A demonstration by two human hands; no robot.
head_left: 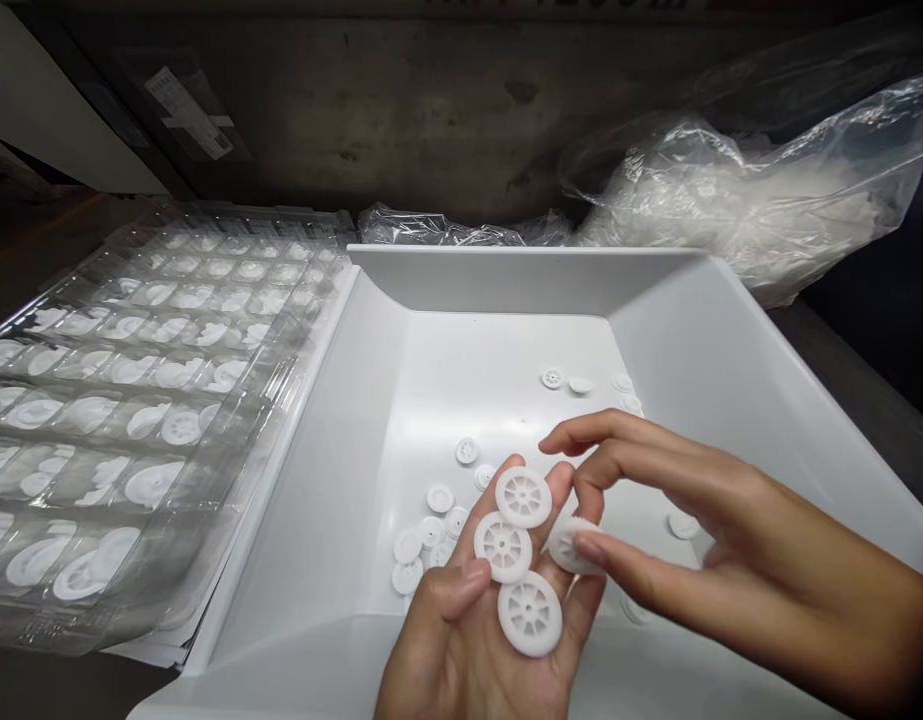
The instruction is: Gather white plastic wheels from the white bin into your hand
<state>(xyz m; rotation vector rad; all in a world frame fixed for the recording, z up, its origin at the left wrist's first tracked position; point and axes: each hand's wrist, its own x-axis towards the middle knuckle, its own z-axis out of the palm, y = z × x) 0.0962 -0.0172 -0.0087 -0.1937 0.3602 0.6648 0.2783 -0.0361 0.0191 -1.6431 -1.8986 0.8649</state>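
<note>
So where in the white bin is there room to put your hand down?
The white bin has bare floor on its left side, between the left wall and the loose white wheels, and along the back wall. It is crowded in the middle front, where the left hand holds three wheels and the right hand pinches another.

Factory packing bench: a white bin (686,300) of loose plastic wheels (438,498), clear blister trays (131,400) left of it, plastic bags (746,190) behind it

Bright overhead light washes the white bin (371,420); the surroundings stay dim, the plastic bag (746,190) glares, and edges bend and soften.
</note>
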